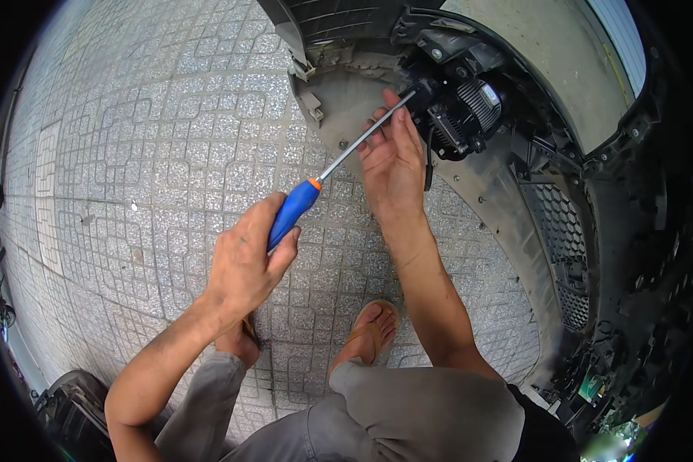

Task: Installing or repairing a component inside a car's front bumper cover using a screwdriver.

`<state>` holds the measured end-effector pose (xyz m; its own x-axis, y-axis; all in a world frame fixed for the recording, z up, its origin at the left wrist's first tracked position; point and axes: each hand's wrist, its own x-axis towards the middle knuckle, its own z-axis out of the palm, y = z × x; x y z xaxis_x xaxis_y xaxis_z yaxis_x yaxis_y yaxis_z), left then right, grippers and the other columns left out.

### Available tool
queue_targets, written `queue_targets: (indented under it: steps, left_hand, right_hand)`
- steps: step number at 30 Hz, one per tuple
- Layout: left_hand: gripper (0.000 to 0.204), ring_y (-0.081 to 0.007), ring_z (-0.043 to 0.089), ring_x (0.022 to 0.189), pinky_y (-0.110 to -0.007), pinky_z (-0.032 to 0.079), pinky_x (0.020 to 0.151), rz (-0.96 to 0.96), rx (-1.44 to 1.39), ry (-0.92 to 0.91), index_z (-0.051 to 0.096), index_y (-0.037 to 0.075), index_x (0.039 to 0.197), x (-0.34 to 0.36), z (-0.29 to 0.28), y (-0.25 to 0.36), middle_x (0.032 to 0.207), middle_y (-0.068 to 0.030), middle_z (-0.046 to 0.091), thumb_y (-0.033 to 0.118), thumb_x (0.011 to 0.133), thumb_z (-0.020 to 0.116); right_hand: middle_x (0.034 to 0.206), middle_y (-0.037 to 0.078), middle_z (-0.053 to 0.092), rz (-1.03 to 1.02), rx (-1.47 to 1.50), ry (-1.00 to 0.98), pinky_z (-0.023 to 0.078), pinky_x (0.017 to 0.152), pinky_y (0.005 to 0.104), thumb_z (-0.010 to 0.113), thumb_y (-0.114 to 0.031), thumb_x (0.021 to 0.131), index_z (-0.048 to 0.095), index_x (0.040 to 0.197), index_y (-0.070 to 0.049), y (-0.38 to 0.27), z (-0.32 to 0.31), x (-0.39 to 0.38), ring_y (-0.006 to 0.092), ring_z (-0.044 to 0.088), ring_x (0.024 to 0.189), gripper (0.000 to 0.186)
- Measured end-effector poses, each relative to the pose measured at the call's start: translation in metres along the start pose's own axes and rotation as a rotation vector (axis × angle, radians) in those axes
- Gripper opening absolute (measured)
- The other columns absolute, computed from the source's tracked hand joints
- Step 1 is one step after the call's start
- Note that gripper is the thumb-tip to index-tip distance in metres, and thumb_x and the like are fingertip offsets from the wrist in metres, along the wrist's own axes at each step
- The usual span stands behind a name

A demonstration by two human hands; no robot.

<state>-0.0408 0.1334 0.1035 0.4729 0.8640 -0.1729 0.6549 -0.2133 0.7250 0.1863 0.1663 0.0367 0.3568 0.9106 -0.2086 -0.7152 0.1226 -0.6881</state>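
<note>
My left hand (246, 254) is wrapped round the blue handle of a long screwdriver (295, 209) with an orange collar. Its metal shaft slants up and to the right. Near the far end, my right hand (395, 162) steadies the shaft between thumb and fingers, palm turned up. The screwdriver's tip reaches a black round part beside a black finned unit (470, 115), fixed on the inside of a large black car bumper (531, 254). Whether the tip sits in a screw cannot be made out.
Grey patterned paving tiles (169, 192) lie under everything. The bumper curves round the far and right side, with a honeycomb grille (562, 223). My sandalled foot (373, 327) stands below my hands. At lower left is a black object (73, 408).
</note>
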Motion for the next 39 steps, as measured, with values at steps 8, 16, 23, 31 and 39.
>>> queue_targets:
  steps: [8,16,23,31,39]
  left_hand:
    - [0.042,-0.0345,0.071,0.083,-0.044,0.056,0.072,0.055,0.005,0.013,0.053,0.001,0.132,0.017,0.009,-0.004,0.103,-0.0203,0.067,0.014,0.095,0.067]
    - [0.043,-0.0350,0.071,0.083,-0.044,0.057,0.070,0.051,0.009,0.008,0.053,0.001,0.132,0.016,0.011,-0.006,0.103,-0.0201,0.066,0.014,0.093,0.068]
    - [0.046,-0.0315,0.066,0.072,-0.042,0.055,0.062,0.087,0.114,0.051,0.055,0.008,0.134,0.018,0.009,-0.006,0.092,-0.0151,0.060,0.010,0.091,0.071]
    - [0.050,-0.0283,0.061,0.068,-0.042,0.051,0.059,0.103,0.200,0.167,0.057,0.010,0.135,0.018,0.008,-0.005,0.091,-0.0114,0.054,0.012,0.089,0.076]
    - [0.044,-0.0287,0.067,0.076,-0.039,0.054,0.061,0.120,0.177,0.263,0.058,0.005,0.128,0.022,0.009,-0.007,0.096,-0.0134,0.060,0.016,0.090,0.077]
  right_hand:
    - [0.105,-0.006,0.059,-0.016,0.049,0.057,0.046,0.092,0.0328,0.060,-0.032,0.105,0.051,0.146,-0.011,0.005,-0.003,0.006,0.0099,0.055,0.097,0.046]
    - [0.105,-0.005,0.060,-0.018,0.057,0.029,0.047,0.090,0.0326,0.060,-0.031,0.105,0.051,0.145,-0.010,0.002,-0.002,0.007,0.0101,0.056,0.096,0.046]
    - [0.105,-0.004,0.062,-0.019,0.111,0.008,0.047,0.091,0.0345,0.059,-0.029,0.105,0.050,0.146,-0.009,0.001,-0.006,0.008,0.0123,0.057,0.098,0.046]
    - [0.107,-0.005,0.062,0.001,0.161,-0.039,0.044,0.097,0.0363,0.059,-0.028,0.105,0.048,0.149,-0.009,0.003,-0.007,0.012,0.0124,0.055,0.102,0.049]
    - [0.108,-0.004,0.063,-0.013,0.220,-0.038,0.045,0.096,0.0363,0.059,-0.028,0.105,0.049,0.148,-0.011,0.007,-0.005,0.015,0.0126,0.057,0.100,0.047]
